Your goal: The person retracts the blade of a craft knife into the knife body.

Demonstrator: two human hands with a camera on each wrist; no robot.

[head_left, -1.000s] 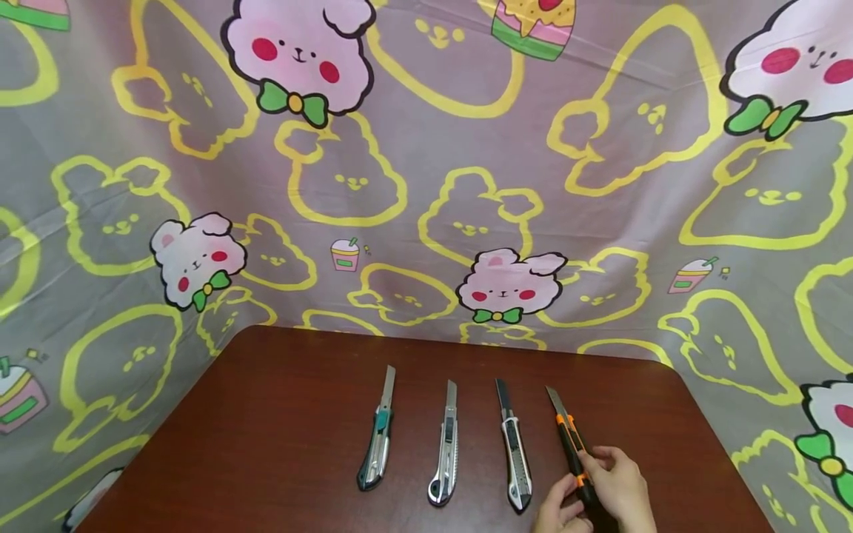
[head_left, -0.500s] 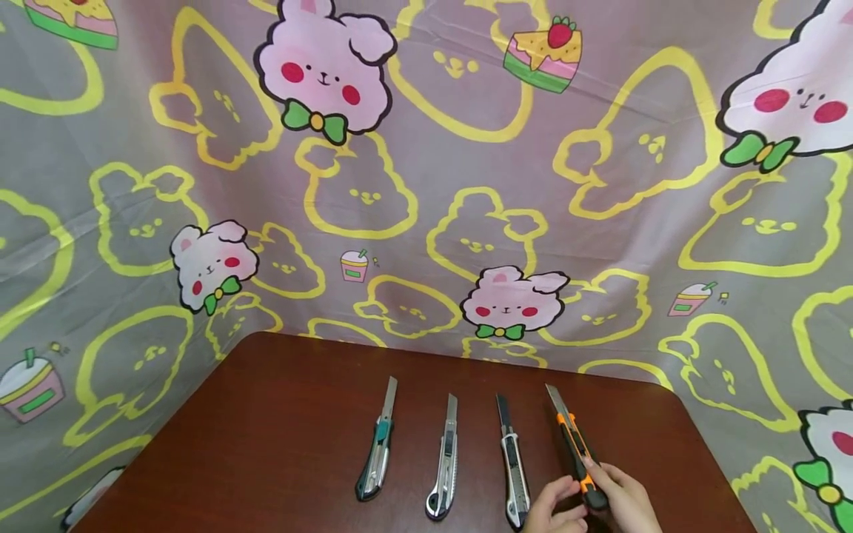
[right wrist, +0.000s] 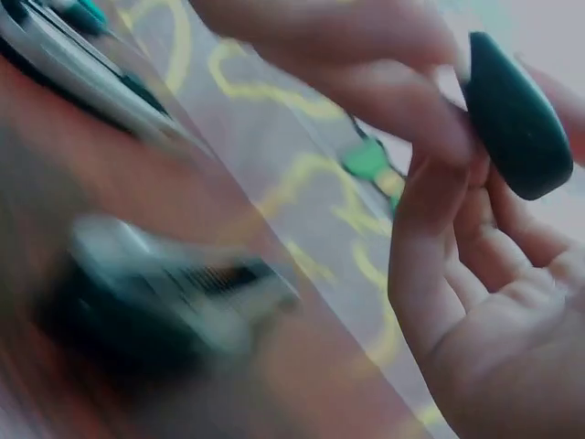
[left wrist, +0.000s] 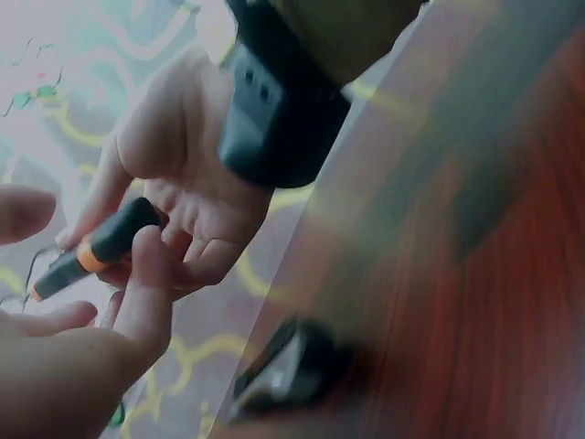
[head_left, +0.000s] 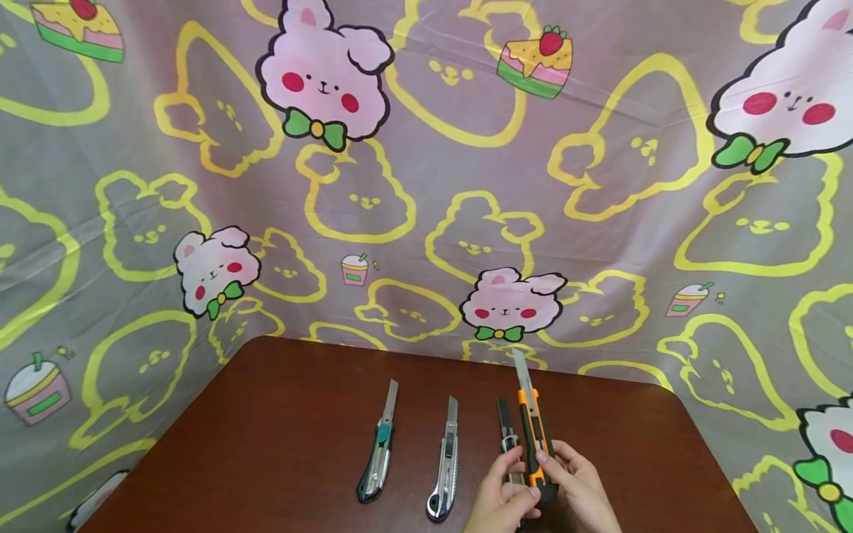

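Note:
A black-and-orange utility knife [head_left: 529,414] is raised above the table, blade extended and pointing away. My right hand [head_left: 576,485] grips the lower handle, its thumb on top. My left hand [head_left: 503,496] pinches near the butt end from the other side. In the left wrist view the knife's black butt [left wrist: 128,229] shows between the fingers of both hands; the right wrist view shows the dark butt [right wrist: 519,119] close up. Beneath the held knife lies a silver utility knife with a dark blade [head_left: 503,418], partly hidden by my left hand and the held knife.
On the brown table [head_left: 300,429], a silver utility knife [head_left: 446,459] and a teal-and-silver utility knife [head_left: 380,451] lie to the left with blades out. A patterned cloth [head_left: 400,170] hangs along the table's back and sides.
The orange utility knife has been raised off the table and carried left, over the dark-bladed knife. Both hands moved left with it. The head view has shifted slightly.

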